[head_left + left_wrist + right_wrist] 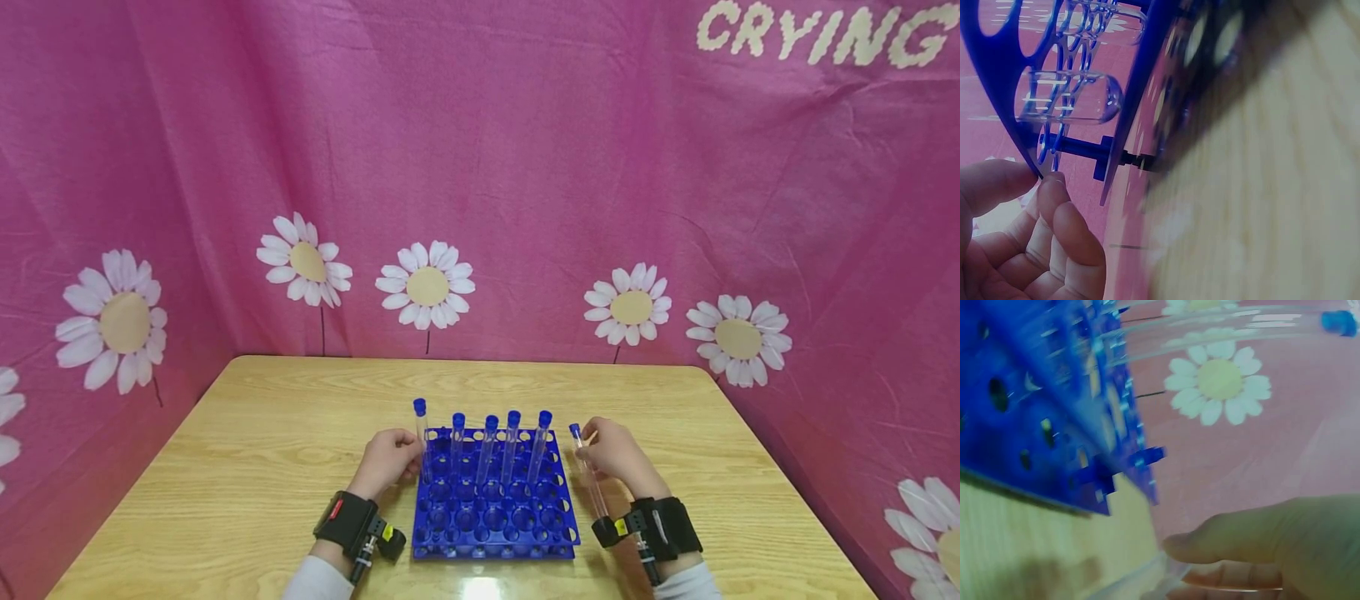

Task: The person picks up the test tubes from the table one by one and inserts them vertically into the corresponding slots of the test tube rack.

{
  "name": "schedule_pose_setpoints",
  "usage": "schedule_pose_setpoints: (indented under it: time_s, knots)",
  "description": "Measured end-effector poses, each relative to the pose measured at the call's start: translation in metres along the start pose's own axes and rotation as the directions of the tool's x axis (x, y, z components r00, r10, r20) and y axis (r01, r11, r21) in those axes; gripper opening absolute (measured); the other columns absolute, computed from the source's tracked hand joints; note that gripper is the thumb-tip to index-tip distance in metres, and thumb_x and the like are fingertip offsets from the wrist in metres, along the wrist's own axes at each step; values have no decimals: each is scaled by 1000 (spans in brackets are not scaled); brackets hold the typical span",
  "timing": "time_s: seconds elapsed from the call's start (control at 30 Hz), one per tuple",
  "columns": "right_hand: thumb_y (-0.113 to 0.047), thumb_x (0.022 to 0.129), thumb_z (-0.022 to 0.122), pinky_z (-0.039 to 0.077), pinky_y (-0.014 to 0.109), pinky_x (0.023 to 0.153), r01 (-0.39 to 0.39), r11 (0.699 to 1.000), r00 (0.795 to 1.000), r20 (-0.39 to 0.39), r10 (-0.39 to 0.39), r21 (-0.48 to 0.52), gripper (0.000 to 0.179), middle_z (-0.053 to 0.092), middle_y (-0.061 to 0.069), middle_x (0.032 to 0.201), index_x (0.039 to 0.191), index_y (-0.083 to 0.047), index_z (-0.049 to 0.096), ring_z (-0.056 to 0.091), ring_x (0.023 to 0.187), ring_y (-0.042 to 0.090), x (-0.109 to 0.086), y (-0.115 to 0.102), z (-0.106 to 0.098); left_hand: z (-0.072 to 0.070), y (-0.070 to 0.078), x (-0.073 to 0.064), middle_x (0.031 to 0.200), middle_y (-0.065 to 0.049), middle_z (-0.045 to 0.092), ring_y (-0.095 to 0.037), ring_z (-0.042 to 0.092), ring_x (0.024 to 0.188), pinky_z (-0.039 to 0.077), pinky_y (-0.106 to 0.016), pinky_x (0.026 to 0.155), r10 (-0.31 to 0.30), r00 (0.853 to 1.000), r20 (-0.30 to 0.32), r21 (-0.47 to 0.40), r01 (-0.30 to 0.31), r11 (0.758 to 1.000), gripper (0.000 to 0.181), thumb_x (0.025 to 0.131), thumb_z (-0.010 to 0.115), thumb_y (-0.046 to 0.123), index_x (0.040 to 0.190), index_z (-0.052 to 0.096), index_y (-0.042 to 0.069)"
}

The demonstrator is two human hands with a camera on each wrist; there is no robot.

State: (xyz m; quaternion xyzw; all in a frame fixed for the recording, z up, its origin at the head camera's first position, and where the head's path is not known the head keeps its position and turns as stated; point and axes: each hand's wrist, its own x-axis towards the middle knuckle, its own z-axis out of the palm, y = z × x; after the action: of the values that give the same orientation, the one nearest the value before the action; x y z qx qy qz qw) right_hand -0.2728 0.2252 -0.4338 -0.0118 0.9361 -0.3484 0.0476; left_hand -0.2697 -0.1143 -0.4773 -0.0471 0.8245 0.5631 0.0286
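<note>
A blue test tube rack (497, 552) stands on the table, with several clear, blue-capped test tubes (486, 454) upright along its far rows. At the rack's left edge, my left hand (388, 460) pinches the rim of the upper plate between thumb and fingertips, as the left wrist view shows. A rounded tube bottom (1072, 97) hangs between the plates close by. Just right of the rack, my right hand (617, 450) grips one more blue-capped test tube (592, 485) near its cap. This tube leans, its lower end toward the near side. Blurred, its clear glass (1129, 584) shows in the right wrist view.
The light wooden table (247, 467) extends around the rack. Behind it hangs a pink cloth (510, 208) printed with daisies, which also closes off the sides. Black wrist straps with small cameras (390, 542) sit close to the rack's near corners.
</note>
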Motion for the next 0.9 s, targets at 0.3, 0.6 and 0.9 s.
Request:
schedule_pose_setpoints:
  time_s: [0.3,0.6,0.9]
  knots:
    - [-5,87,63,54,27,53,99,995,985,-147,-94,29,28,55,11,81,110,4,51,57,61,17,-13,-20,-19,0,1,-2,71,-4,62,-13,56,61,49,-26,55,3,1000,4,-3,-3,1000,14,93,58,10,91,66,-1]
    - [-5,85,61,47,24,52,195,981,947,-262,-188,2,28,58,11,86,108,0,46,59,67,16,-29,-41,-31,0,2,-2,73,-5,62,-13,57,63,50,-26,56,-14,1000,10,-3,14,1000,14,93,57,11,91,66,-1]
    - [-5,82,65,44,25,57,214,977,923,-332,-195,21,30,61,13,89,105,-3,45,59,81,23,-38,-54,-32,1,1,-1,72,-4,61,-13,56,62,49,-26,56,-7,1000,7,6,7,1000,14,93,57,10,91,66,0]
